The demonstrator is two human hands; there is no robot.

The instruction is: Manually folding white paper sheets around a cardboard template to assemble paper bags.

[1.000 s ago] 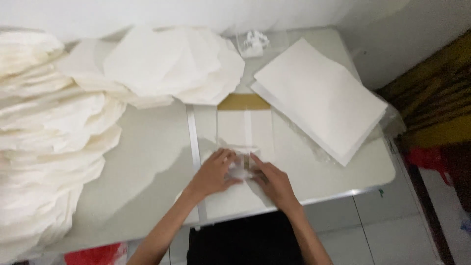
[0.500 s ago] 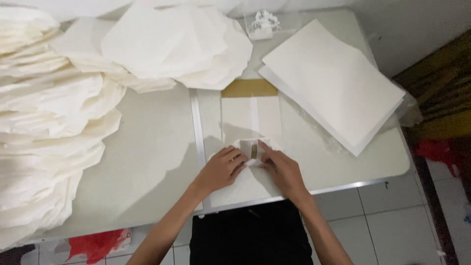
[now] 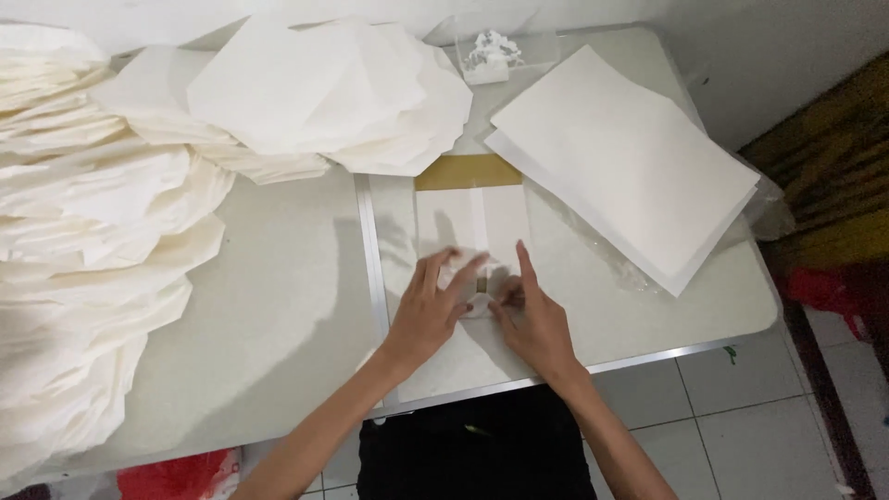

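Both hands press on a folded white paper sheet (image 3: 472, 278) near the table's (image 3: 278, 315) front edge: left hand (image 3: 428, 310) fingers spread flat, right hand (image 3: 535, 319) flat beside it, neither gripping. Stacked rectangular sheets (image 3: 630, 157) lie toward the right rear corner, white paper cutouts (image 3: 324, 93) along the rear edge.

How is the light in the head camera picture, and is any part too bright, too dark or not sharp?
Head view: soft, dim light; the white paper stack and heaped sheets look washed out, with little detail; faint shadows lie on the table beside the left hand and right hand; the right edge is dark; fingertips look slightly soft.
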